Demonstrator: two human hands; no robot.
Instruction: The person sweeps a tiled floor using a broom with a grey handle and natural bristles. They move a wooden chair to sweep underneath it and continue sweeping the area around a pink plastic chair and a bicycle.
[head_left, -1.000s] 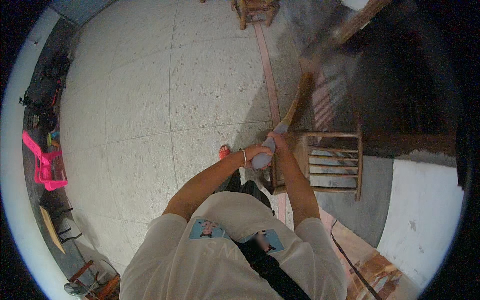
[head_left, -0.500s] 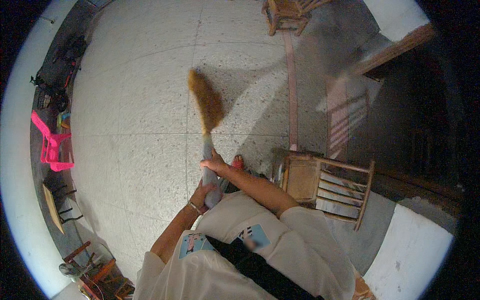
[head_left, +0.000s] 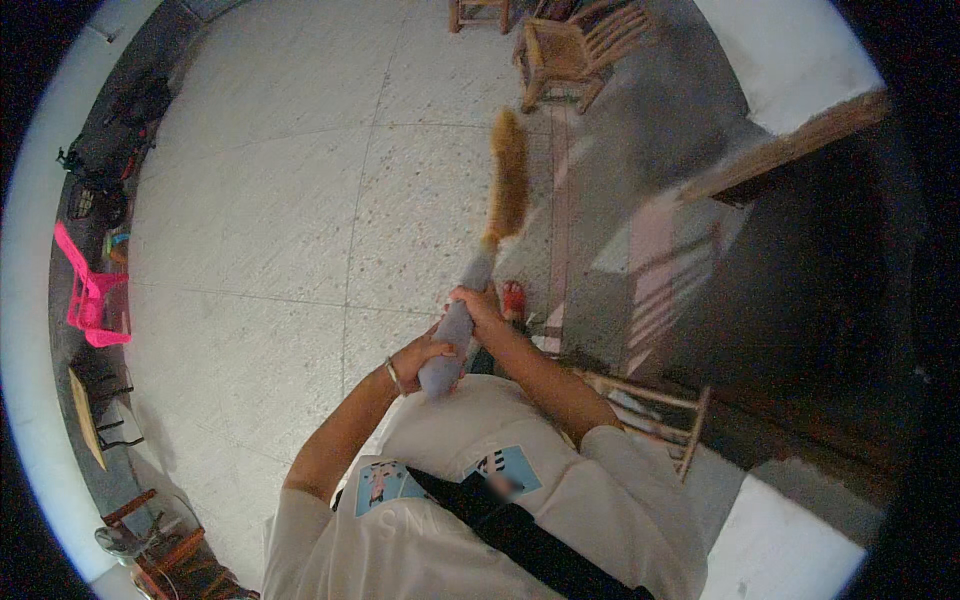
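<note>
Both my hands grip a broom (head_left: 509, 180) with a brown-yellow brush head and a pale grey-violet handle. My left hand (head_left: 420, 360), with a bracelet at the wrist, is closed round the handle close to its end, in front of my waist. Farther along, my right hand (head_left: 481, 309) wraps the handle nearer the brush. The broom points away from me and slightly right, over the speckled floor (head_left: 250, 220). Its brush is a little blurred; whether the bristles touch the floor I cannot tell. A red shoe (head_left: 513, 299) shows just right of my right hand.
Ahead stands a wooden chair (head_left: 562, 52), with another wooden seat (head_left: 480, 14) beside it. A slatted wooden chair (head_left: 665, 408) is close on my right. Along the left wall are a pink chair (head_left: 92, 290) and a small table (head_left: 88, 418). A dark doorway lies to the right.
The broom's brush has swung from left to right, toward the pinkish floor strip. Both hands have kept their hold and shifted right with it. The view has turned and moved slightly.
</note>
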